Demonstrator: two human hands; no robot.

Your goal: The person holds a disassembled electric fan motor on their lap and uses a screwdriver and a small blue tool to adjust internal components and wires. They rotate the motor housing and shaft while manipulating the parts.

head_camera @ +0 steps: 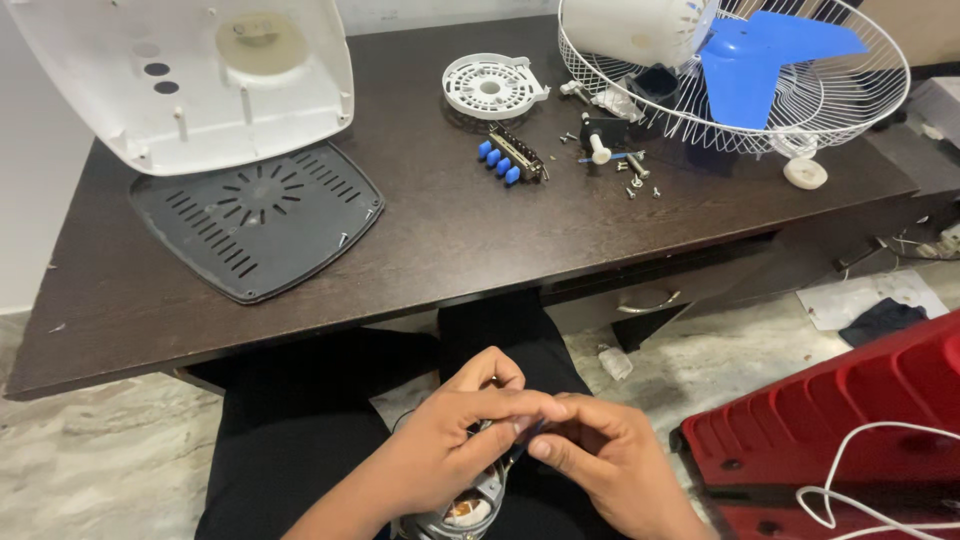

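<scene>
- Left hand (455,435) grips small motor (462,510) on lap, below table (450,240) edge.
- Right hand (600,455) pinches thin dark tool (522,445) against motor top.
- Switch block (510,158) with blue buttons and screws (635,180) lie on table.

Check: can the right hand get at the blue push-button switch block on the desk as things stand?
Probably yes. The switch block lies in the open on the desk, nothing over it, but the right hand is down at the lap, busy on the motor.

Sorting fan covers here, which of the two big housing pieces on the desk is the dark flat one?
The grey vented base plate, lying flat; the white shell beside it is tilted up.
</scene>
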